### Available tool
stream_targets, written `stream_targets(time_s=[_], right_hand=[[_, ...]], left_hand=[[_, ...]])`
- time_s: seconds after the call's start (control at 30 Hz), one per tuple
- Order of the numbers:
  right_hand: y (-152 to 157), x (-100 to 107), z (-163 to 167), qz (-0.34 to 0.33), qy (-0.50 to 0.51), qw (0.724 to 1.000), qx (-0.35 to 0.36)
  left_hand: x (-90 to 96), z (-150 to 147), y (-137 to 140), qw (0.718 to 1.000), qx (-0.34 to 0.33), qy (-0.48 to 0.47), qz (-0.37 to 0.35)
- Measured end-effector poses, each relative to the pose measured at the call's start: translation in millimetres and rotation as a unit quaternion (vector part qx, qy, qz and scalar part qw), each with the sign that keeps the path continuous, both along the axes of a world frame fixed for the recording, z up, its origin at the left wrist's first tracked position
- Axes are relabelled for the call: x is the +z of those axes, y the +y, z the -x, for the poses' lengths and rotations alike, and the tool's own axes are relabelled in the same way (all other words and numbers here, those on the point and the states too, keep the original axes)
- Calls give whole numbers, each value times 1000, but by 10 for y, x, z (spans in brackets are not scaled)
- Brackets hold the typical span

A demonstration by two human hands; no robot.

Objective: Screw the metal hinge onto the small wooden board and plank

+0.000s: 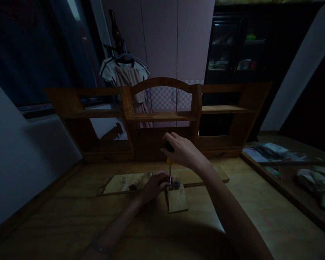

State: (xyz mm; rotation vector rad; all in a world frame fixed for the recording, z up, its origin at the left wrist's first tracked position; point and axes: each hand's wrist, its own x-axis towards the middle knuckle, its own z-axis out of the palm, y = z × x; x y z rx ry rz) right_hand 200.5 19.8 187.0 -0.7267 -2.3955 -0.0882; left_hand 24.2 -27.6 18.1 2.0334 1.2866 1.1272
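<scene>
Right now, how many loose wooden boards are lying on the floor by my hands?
2. A long flat board lies crosswise under the left hand, and a small block carrying the metal hinge sits before it, under the screwdriver. More may be hidden in the dark.

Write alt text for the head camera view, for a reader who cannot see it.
A person's right hand holds a screwdriver upright, its tip on a metal hinge atop a small wooden block, while the left hand steadies the hinge. They work on a dim wooden floor before a low wooden shelf unit.
</scene>
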Motion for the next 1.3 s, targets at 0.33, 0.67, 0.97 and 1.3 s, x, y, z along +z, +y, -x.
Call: stream_targets(time_s=[0.33, 0.67, 0.97, 1.3], right_hand=[[6, -20, 15, 30, 30, 997, 65], [-25, -13, -7, 34, 27, 997, 66], [-35, 23, -4, 14, 26, 999, 35], [-27, 95, -48, 14, 84, 995, 57]], left_hand=[[-99, -7, 9, 999, 10, 32, -24], [-132, -42, -59, 987, 21, 124, -96], [-110, -75, -23, 989, 37, 111, -94], [-69, -85, -11, 993, 71, 38, -90]])
